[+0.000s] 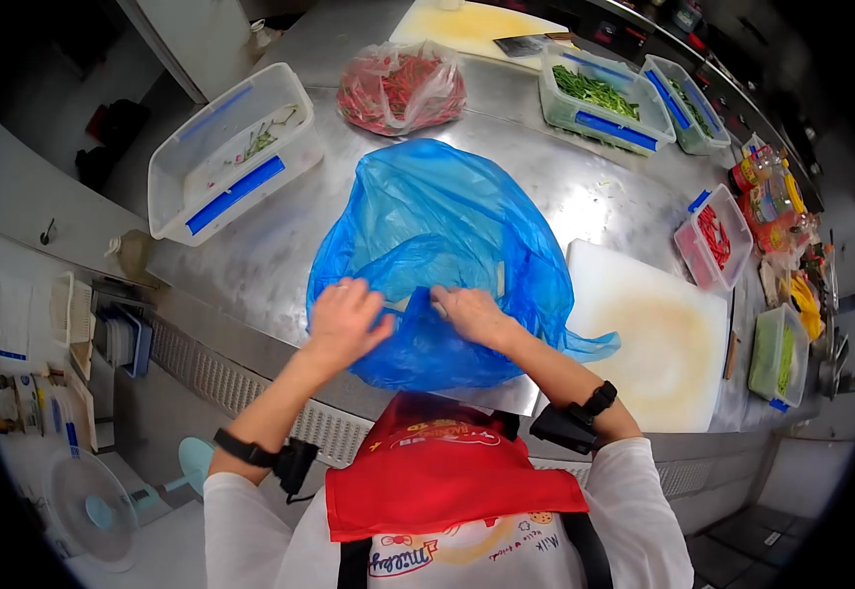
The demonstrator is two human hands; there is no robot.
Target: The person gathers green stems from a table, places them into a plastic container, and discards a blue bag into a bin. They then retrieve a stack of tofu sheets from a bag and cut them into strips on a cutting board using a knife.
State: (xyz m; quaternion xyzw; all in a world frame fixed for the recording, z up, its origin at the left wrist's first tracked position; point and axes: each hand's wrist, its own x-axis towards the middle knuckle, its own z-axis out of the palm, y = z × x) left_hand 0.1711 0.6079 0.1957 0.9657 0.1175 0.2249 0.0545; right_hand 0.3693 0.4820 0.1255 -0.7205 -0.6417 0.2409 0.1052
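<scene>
A large blue plastic bag (452, 196) lies on the steel table (506, 133), its mouth spread wide toward me. My right hand (474, 314) is closed on the near edge of the bag, thumb and fingers pinching a fold of the film. Just over the bag's left near side is my left hand (346, 319), fingers slightly bent and thumb apart, with nothing visible in its grasp. Something pale shows through the film behind my right hand, too covered to make out.
A nearly bare plastic tub (236, 147) stands left, beside a bag of red chillies (403, 88). On the right are a white cutting board (653, 334) and a tub of red peppers (712, 240). A tub of cut greens (604, 93) and a cleaver (526, 44) sit at the back.
</scene>
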